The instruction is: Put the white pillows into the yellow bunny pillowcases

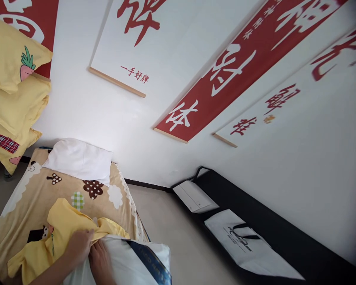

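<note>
A yellow pillowcase lies crumpled on the bed in the lower left, with part of a printed figure showing on it. My left hand is closed on the bunched cloth near its opening. Close beside it, my right hand grips the end of a white pillow, where pillow and yellow cloth meet. Across the pillow runs a dark blue band with faint lettering. The fingertips of both hands are partly hidden in the fabric.
The bed has a beige patterned sheet and a white pillow or folded cloth at its far end. Several yellow pillows are stacked at left. A black cot at right holds a white bag and a white box.
</note>
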Available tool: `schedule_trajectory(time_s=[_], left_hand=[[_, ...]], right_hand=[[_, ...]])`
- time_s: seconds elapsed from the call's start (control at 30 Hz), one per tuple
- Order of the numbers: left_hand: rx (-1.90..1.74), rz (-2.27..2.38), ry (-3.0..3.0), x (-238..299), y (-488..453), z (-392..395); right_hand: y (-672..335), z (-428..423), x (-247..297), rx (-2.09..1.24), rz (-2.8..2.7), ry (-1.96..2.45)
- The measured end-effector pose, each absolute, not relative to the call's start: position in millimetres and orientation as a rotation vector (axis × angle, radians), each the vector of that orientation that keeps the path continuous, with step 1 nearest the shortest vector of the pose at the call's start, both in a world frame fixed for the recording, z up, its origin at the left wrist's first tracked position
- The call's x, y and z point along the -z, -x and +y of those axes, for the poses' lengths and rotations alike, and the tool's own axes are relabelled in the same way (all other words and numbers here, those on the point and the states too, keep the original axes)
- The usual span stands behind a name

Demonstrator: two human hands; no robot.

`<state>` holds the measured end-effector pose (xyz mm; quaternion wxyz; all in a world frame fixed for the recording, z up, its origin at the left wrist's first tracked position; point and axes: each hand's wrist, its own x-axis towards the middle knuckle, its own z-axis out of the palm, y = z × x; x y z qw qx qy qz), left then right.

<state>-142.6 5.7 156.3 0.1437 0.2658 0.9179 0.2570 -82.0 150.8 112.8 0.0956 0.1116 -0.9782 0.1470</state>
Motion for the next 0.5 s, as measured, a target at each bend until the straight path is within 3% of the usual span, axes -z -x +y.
schedule_trajectory(time_s=[0.1, 0.27, 0.37, 0.5], left_hand=[[-0.792, 2.587, -0.743, -154.4, 150.9, -13.0], [-0.925, 2.514, -0.878, -163.8, 133.1, -11.9], [-0.961, 2.519, -0.860, -173.6, 128.4, -6.6], [-0.859, 2.590, -0.714, -189.1, 145.4, 1.0]], right_hand=[[62.8, 202.4, -154.5, -0.376, -2.973, -0.433], [64.7, 249.5, -214.5, -0.126, -3.175, 0.245], [74.3, 226.3, -205.8, -0.186, -3.464, 0.309], [67.5, 181.1, -170.6, -0.388, -3.390, -0.034]])
